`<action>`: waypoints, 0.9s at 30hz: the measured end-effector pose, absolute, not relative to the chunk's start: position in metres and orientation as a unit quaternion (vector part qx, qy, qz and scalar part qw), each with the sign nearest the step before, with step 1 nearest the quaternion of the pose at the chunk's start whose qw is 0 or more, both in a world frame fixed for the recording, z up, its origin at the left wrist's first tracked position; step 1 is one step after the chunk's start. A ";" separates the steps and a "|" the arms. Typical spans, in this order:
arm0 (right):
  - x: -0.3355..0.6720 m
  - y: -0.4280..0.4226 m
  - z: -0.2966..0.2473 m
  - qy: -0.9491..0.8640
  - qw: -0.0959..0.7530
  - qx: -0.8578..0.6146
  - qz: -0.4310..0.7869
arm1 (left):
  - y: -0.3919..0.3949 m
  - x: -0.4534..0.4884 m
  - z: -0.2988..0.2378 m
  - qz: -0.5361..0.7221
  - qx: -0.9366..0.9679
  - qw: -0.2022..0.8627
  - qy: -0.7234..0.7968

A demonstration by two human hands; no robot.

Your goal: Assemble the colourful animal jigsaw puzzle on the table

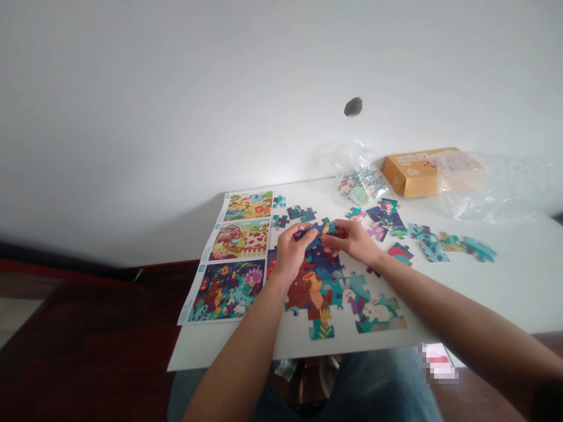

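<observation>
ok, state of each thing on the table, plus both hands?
Left hand: gripping
Right hand: gripping
Held puzzle pieces: pinched between both hands
Puzzle section: partly assembled, lower edge gapped
Pieces at right: scattered
Picture sheet: flat, face up
Bag of pieces: filled; seal unclear
Orange box: lying down, partly behind plastic
Clear plastic: crumpled

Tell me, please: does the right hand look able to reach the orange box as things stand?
Probably yes, once the right hand releases its puzzle piece: flat loose pieces lie before the orange box, and clear plastic covers only its right part.
</observation>
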State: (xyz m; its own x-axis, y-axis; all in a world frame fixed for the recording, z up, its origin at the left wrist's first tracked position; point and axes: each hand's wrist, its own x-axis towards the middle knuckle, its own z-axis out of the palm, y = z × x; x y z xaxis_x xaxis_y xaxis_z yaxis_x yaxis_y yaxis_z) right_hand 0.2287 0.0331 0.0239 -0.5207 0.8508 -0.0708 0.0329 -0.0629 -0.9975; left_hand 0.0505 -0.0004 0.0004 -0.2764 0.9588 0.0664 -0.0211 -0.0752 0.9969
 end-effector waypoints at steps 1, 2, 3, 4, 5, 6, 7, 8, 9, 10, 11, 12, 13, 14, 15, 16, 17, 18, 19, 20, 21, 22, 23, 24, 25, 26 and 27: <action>0.228 0.033 0.023 -0.618 0.314 -0.371 0.618 | 0.000 0.051 0.000 0.590 0.436 0.416 0.537; 0.228 0.034 0.023 -0.631 0.308 -0.377 0.603 | 0.000 0.051 0.001 0.588 0.438 0.420 0.534; 0.229 0.034 0.023 -0.641 0.308 -0.385 0.588 | 0.000 0.052 0.001 0.587 0.439 0.426 0.530; 0.230 0.035 0.023 -0.649 0.311 -0.393 0.572 | 0.000 0.052 0.002 0.586 0.440 0.430 0.527; 0.230 0.035 0.024 -0.655 0.315 -0.402 0.556 | -0.001 0.053 0.003 0.586 0.439 0.432 0.527; 0.231 0.036 0.024 -0.660 0.321 -0.411 0.540 | -0.001 0.053 0.005 0.585 0.439 0.430 0.529; 0.232 0.036 0.025 -0.664 0.330 -0.420 0.524 | -0.002 0.053 0.007 0.582 0.443 0.425 0.533; 0.233 0.036 0.026 -0.667 0.338 -0.426 0.510 | -0.002 0.053 0.009 0.577 0.450 0.420 0.537; 0.233 0.036 0.027 -0.669 0.348 -0.427 0.499 | -0.003 0.053 0.011 0.570 0.459 0.415 0.541; 0.233 0.036 0.028 -0.670 0.357 -0.426 0.493 | -0.004 0.053 0.014 0.564 0.468 0.412 0.541; 0.232 0.035 0.029 -0.671 0.364 -0.423 0.489 | -0.005 0.053 0.016 0.561 0.473 0.412 0.540; 0.232 0.035 0.030 -0.673 0.368 -0.417 0.488 | -0.005 0.053 0.017 0.561 0.474 0.416 0.536; 0.232 0.034 0.030 -0.676 0.370 -0.411 0.488 | -0.006 0.054 0.018 0.565 0.469 0.421 0.532; 0.232 0.034 0.030 -0.680 0.369 -0.404 0.488 | -0.006 0.054 0.018 0.572 0.460 0.425 0.529; 0.232 0.035 0.030 -0.687 0.365 -0.399 0.485 | -0.006 0.054 0.017 0.580 0.450 0.429 0.526; 0.233 0.036 0.029 -0.695 0.360 -0.399 0.478 | -0.005 0.054 0.016 0.589 0.438 0.431 0.524; 0.234 0.037 0.028 -0.702 0.354 -0.404 0.466 | -0.004 0.053 0.015 0.601 0.425 0.432 0.521; 0.237 0.040 0.027 -0.708 0.350 -0.417 0.449 | -0.003 0.052 0.013 0.614 0.411 0.433 0.516; 0.240 0.043 0.025 -0.712 0.345 -0.437 0.428 | -0.002 0.051 0.012 0.628 0.395 0.435 0.510; 0.243 0.047 0.023 -0.715 0.338 -0.460 0.403 | -0.001 0.049 0.011 0.642 0.379 0.438 0.502; 0.246 0.051 0.022 -0.718 0.327 -0.484 0.379 | 0.000 0.048 0.011 0.655 0.362 0.443 0.494; 0.250 0.056 0.020 -0.721 0.311 -0.508 0.355 | 0.001 0.047 0.011 0.665 0.345 0.448 0.487; 0.254 0.060 0.019 -0.724 0.292 -0.530 0.330 | 0.002 0.046 0.012 0.673 0.328 0.456 0.482; 0.257 0.064 0.018 -0.728 0.272 -0.552 0.303 | 0.002 0.045 0.013 0.678 0.312 0.464 0.477; 0.261 0.068 0.018 -0.730 0.253 -0.573 0.274 | 0.002 0.045 0.015 0.681 0.298 0.473 0.474; 0.264 0.071 0.018 -0.732 0.237 -0.590 0.245 | 0.002 0.045 0.016 0.683 0.286 0.482 0.469; 0.267 0.074 0.018 -0.732 0.225 -0.605 0.217 | 0.002 0.046 0.018 0.684 0.278 0.490 0.464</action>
State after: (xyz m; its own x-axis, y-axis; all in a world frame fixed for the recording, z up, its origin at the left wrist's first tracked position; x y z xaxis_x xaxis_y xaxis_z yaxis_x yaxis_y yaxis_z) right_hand 0.2673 0.0739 0.0180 -0.1663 0.9838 0.0669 0.7892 0.1734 -0.5891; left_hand 0.0456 0.0018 0.0175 -0.3663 0.9275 -0.0748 -0.4123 -0.0898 0.9066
